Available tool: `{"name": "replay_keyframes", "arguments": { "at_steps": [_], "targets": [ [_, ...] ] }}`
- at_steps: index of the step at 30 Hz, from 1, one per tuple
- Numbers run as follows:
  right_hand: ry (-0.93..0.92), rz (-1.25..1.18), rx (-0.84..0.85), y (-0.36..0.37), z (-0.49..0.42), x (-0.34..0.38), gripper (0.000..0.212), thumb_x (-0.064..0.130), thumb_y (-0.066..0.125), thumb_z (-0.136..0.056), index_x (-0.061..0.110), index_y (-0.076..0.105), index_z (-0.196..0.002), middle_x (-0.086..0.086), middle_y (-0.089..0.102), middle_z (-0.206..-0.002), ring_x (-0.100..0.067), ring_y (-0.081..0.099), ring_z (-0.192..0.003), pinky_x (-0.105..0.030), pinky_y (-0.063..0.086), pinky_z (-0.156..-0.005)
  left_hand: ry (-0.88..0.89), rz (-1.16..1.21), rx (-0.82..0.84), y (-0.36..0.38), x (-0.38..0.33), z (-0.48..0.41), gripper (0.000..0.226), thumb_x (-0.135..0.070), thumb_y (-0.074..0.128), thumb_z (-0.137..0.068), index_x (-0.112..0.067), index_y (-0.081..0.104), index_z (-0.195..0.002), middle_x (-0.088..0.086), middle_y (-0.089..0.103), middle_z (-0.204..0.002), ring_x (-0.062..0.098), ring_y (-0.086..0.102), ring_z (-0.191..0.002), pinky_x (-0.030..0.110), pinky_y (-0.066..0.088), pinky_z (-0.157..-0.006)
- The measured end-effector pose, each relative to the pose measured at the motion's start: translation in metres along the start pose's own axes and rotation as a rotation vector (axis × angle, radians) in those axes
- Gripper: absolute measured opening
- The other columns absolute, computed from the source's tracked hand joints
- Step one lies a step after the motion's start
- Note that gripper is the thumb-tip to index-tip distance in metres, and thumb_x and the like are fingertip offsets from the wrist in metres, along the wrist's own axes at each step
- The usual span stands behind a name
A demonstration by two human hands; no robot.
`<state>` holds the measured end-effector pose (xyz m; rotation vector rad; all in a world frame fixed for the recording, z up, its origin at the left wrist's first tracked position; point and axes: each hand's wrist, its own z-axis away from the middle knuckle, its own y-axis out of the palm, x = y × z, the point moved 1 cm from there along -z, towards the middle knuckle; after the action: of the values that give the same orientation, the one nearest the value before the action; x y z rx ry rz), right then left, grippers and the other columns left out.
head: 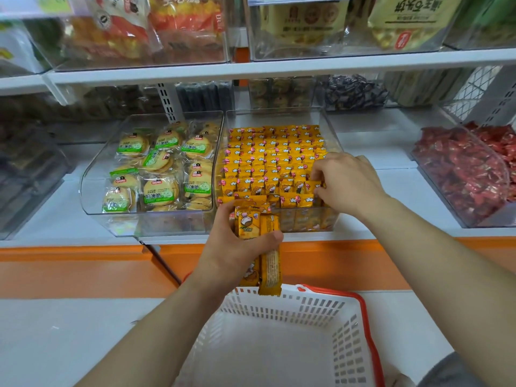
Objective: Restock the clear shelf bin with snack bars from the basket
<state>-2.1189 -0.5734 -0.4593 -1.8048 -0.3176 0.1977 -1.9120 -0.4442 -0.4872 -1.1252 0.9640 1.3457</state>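
- Snack bars [270,269], yellow, print unreadable: at least two were gripped in the left hand [231,247].
- Bar [312,187] in clear bin [279,117]: one was pinched by the right hand [346,182].

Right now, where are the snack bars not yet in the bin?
Head view, centre: the left hand grips the snack bars just in front of the clear bin, above the white basket's far rim.

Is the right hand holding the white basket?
No, the right hand pinches yellow bars inside the clear bin, apart from the basket.
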Motion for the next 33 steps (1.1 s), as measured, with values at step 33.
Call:
{"name": "replay_keyframes", "arguments": {
  "at_steps": [33],
  "targets": [
    [0.380,-1.601,0.330,-0.012,0.063,0.046,0.023,0.014,0.071,-0.090,0.026,0.067,-0.109,-0.004,0.065,-0.114,-0.021,0.069,-0.093,-0.029,0.057,-0.065,-0.041,0.312,-0.094,-0.007,-0.017,-0.006,0.049,-0.005,0.082,-0.078,-0.021,0.061,-0.120,0.013,0.078,-0.101,0.030,0.078,-0.078,0.036,0.060,-0.056]
  ]
}}
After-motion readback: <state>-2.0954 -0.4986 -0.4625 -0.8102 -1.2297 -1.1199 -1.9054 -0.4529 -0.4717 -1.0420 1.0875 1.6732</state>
